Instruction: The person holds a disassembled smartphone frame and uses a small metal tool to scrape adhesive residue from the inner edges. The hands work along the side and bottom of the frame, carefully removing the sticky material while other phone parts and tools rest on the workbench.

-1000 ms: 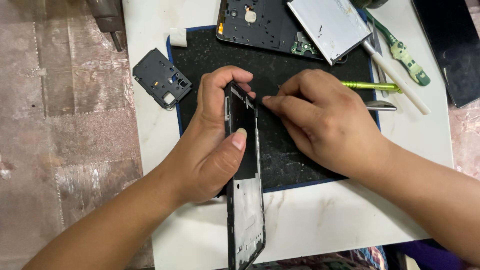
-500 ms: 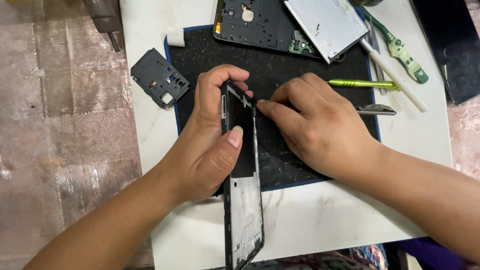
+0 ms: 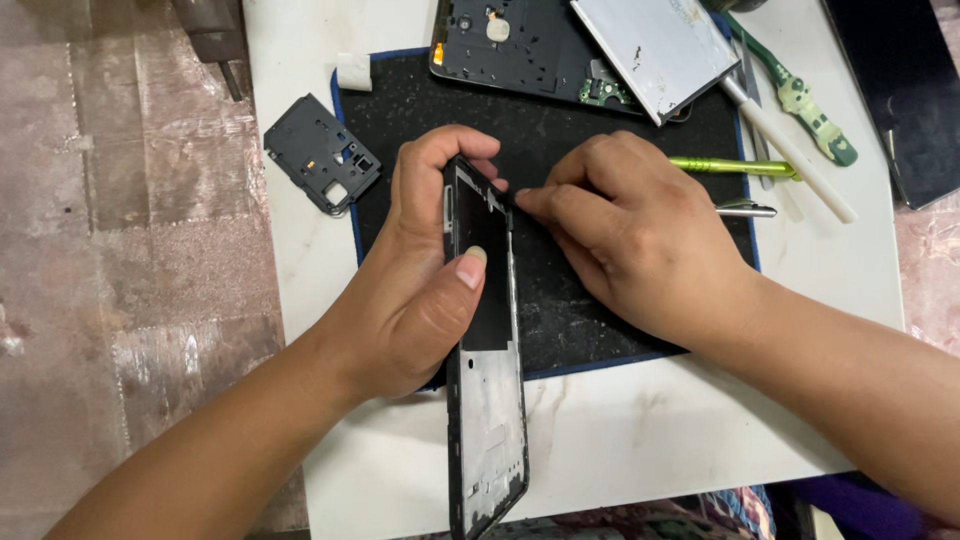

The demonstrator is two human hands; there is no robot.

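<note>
The frame [image 3: 487, 400] looked like black plastic with a dull metal inner plate. The mat [image 3: 600, 310] was matt black, rough and dusty. The counter [image 3: 640, 440] was smooth white, marble-veined. The battery [image 3: 655, 45] had a scuffed silver foil skin.

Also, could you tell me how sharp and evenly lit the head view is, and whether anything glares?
Head view: sharp and softly, evenly lit; the left hand gripping the black phone frame and the right hand show no motion blur; mild sheen on the silver rectangular battery; faint shadows on the black work mat.
</note>
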